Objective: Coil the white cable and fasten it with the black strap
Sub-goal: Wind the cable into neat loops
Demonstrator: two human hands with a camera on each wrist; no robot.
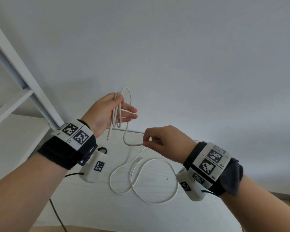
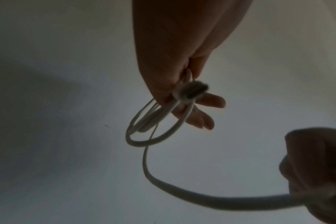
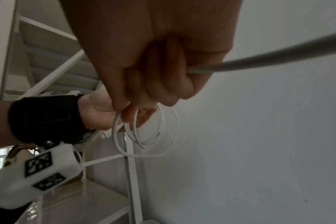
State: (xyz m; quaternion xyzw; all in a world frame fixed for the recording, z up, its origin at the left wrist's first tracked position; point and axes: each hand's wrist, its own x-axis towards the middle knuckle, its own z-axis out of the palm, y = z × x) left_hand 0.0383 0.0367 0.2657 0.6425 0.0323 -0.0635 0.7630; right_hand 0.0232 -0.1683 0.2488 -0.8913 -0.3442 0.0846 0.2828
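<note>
My left hand [image 1: 119, 108] is raised above the table and holds several loops of the white cable [image 1: 115, 118], the thumb pinning them against the fingers, which lie nearly straight. A short plug end [image 1: 108, 137] dangles below the palm. From the coil the cable swings down to my right hand [image 1: 146, 143], which pinches it between thumb and forefinger. The remaining cable [image 1: 141, 181] lies in loose loops on the table. In the left wrist view the coil [image 2: 144, 136] hangs by a connector [image 2: 192, 91]. A small black loop [image 1: 102, 149] peeks out behind the left wrist camera; I cannot tell whether it is the strap.
The white table [image 1: 90, 206] runs up to a plain grey wall [image 1: 174, 47]. A white shelf frame [image 1: 23, 72] stands at the left, close to my left forearm. A thin black wire [image 1: 57, 215] trails off the table's front left.
</note>
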